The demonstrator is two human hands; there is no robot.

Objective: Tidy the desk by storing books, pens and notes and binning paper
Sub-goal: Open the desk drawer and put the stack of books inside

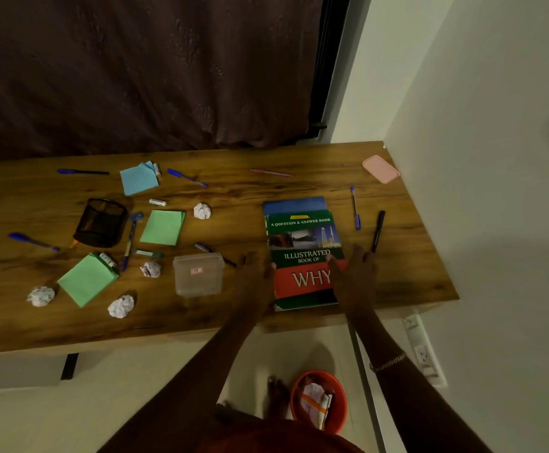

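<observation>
A green and red "Illustrated Book of Why" (302,237) lies on a blue book (294,203) at the desk's right end. My left hand (255,266) rests flat against the top book's left edge. My right hand (353,269) lies along its right edge, with the thumb on the cover. Blue pens (186,177), (355,207), (32,240) and a black marker (378,230) lie scattered about. Sticky-note pads, one blue (138,178) and two green (162,227), (87,277), sit at the left. Crumpled paper balls (202,210), (151,269), (121,306) are strewn between them.
A black mesh pen holder (101,222) stands at the left and a clear plastic box (198,274) beside my left hand. A pink lid (380,169) lies in the far right corner by the wall. An orange bin (319,400) with paper in it stands on the floor below.
</observation>
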